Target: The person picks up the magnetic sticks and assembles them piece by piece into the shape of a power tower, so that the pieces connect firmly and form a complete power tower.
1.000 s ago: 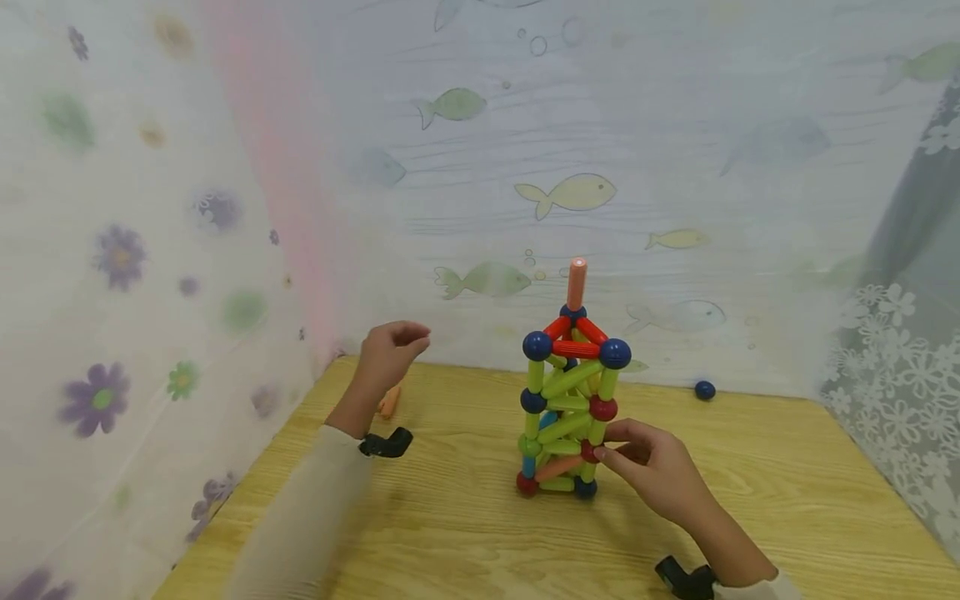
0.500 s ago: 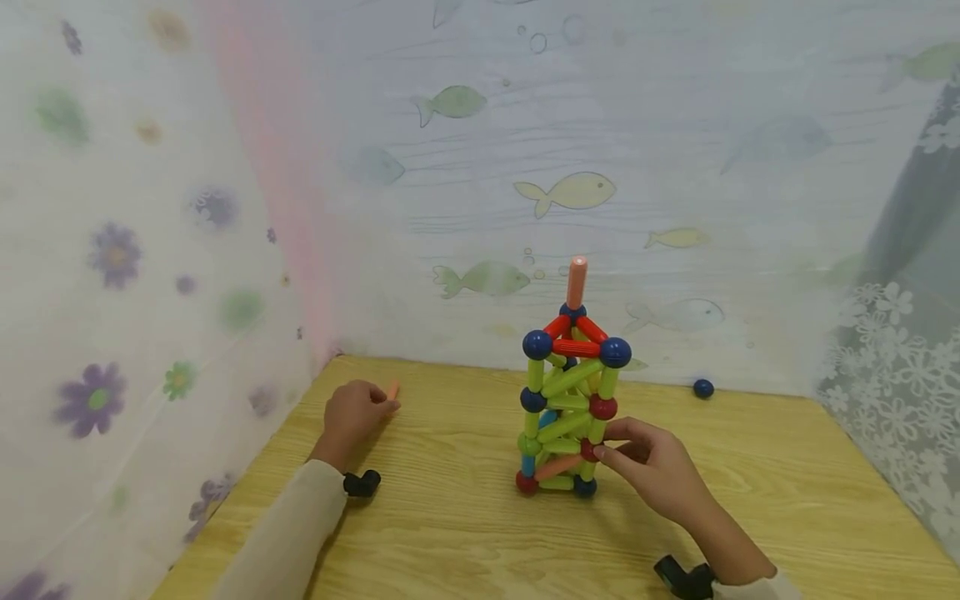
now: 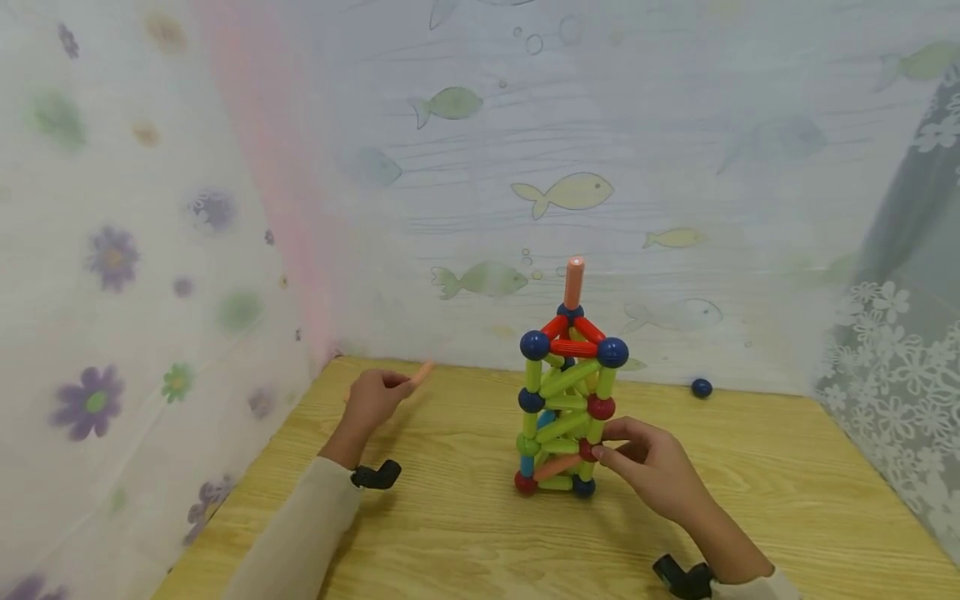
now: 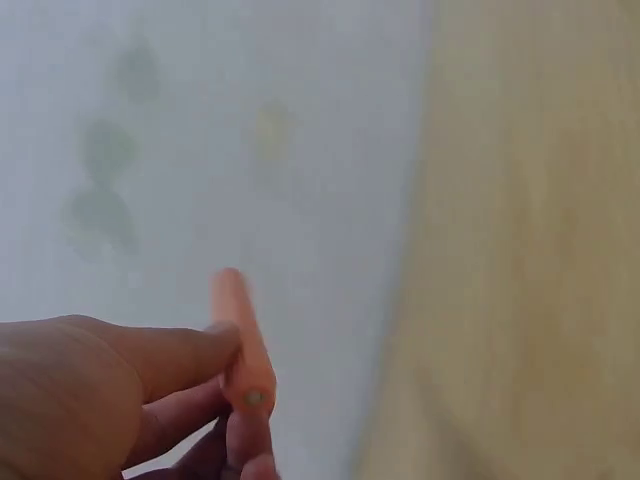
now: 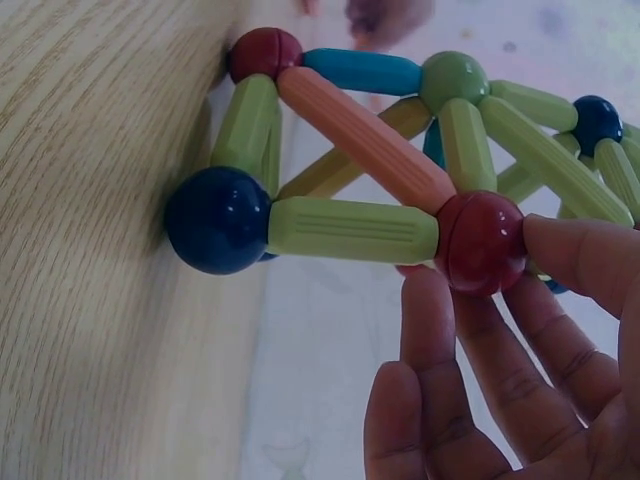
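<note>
My left hand (image 3: pixel 373 403), over the table's far left, pinches an orange magnetic stick (image 3: pixel 423 373) between thumb and fingers. In the left wrist view the stick (image 4: pixel 243 345) points away, a small metal dot at its near end. My right hand (image 3: pixel 654 471) steadies a triangular tower of magnetic sticks and balls (image 3: pixel 576 348), thumb and fingertips around a red ball (image 5: pixel 481 243) low on its right side. Mostly lime sticks make up the tower, with red ones near the top. One orange stick (image 3: pixel 573 285) stands upright on the blue top ball (image 3: pixel 570 312).
A loose blue ball (image 3: pixel 702 388) lies near the back edge of the wooden table (image 3: pixel 450 533), right of the tower. Fabric with printed fish (image 3: pixel 577 192) hangs behind, and flowered fabric (image 3: pixel 112 258) on the left.
My left hand came down to the orange sticks at the table's left and took one; it has since shifted right with it. The right hand keeps its place on the tower.
</note>
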Motion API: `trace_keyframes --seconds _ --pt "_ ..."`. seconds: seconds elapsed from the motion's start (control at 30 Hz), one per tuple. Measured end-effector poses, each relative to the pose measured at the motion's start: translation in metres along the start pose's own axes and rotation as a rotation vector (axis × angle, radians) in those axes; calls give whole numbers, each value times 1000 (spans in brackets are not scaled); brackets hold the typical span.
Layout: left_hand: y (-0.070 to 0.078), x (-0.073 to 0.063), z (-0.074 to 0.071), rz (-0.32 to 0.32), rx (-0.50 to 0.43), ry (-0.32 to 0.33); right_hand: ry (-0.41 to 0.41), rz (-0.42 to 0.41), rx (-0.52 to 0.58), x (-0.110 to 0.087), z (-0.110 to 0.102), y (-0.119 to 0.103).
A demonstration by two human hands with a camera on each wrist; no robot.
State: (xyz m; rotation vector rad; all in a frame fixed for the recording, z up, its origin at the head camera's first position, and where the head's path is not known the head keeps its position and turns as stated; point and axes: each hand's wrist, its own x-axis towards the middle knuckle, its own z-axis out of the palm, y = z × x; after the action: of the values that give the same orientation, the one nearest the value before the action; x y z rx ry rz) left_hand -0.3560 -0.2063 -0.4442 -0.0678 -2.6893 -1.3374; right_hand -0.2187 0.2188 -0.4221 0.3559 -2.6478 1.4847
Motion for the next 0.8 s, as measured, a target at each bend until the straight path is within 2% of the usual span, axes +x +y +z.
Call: trace_keyframes --seconds 0.07,0.2,0.3,0.4,0.47,0.57,0.67,0.8 --pt "29 -4 -2 54 -151 -24 2 1 0 0 0 0" --pt "98 -22 -6 196 -423 -63 -1 5 3 0 0 0" --pt "145 -37 -8 302 -522 -71 -4 11 3 0 0 0" --pt "182 -50 -7 400 -560 -74 -2 17 6 0 -1 0" --pt "199 -56 -5 453 -562 -82 -5 18 15 0 -1 0" --pt "214 -60 0 513 -523 -98 -7 19 24 0 0 1" --pt "220 -62 3 551 -458 -99 -10 21 30 0 0 1" --pt "223 -65 4 574 -370 -60 -13 9 31 0 0 1"
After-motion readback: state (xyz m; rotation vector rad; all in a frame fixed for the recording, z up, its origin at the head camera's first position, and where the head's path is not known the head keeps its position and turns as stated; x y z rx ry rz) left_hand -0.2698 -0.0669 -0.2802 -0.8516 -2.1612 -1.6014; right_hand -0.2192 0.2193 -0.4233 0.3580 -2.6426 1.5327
